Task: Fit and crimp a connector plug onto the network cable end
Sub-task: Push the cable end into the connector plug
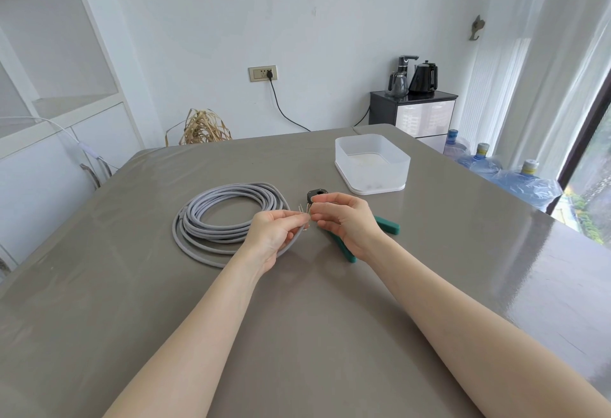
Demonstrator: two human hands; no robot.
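— Network cable [228, 216], where does it sit?
— Grey, coiled in loose loops at centre left of the frame on the grey-brown table [429, 285]. One free run leaves the coil and curves up into the left hand [274, 236].
— How does that hand hold it?
— Fingers curled round the cable near its end, thumb and forefinger pinched together at the tip. Thin bare wires [305, 212] fan out just beyond the fingertips.
— And the right hand [344, 219]?
— It meets the left at frame centre, its thumb and fingers pinched on those wire ends. Whether a plug is between them I cannot tell; too small.
— Any tool?
— A crimping tool [386, 225] lies on the table under the right hand: green handles stick out to the lower right, and its black head shows just above the fingers.
— What else is there?
— A translucent plastic box [372, 166] stands on a white lid in the upper right part of the table, well apart from the hands.
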